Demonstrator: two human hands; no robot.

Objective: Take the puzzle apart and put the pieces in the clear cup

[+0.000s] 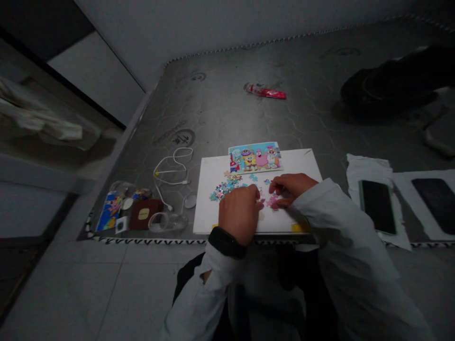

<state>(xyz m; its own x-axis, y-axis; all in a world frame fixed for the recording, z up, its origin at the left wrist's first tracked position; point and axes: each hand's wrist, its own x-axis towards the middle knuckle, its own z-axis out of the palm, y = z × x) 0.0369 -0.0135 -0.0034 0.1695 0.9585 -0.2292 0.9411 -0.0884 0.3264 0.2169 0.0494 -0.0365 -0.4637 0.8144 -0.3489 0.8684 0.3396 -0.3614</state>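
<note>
Grey patterned matting is supporting a white board; pink puzzle pieces are lying on it between the left hand, its grip unclear, and the right hand, fingertips parting.

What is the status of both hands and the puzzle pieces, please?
Left hand at pink puzzle pieces. Right hand touching them. White board beneath; picture card beyond, not blocking.

Puzzle pieces are partly hidden by the left hand; the brown case's lettering is too small to be read; a dark object is cut off at right.
</note>
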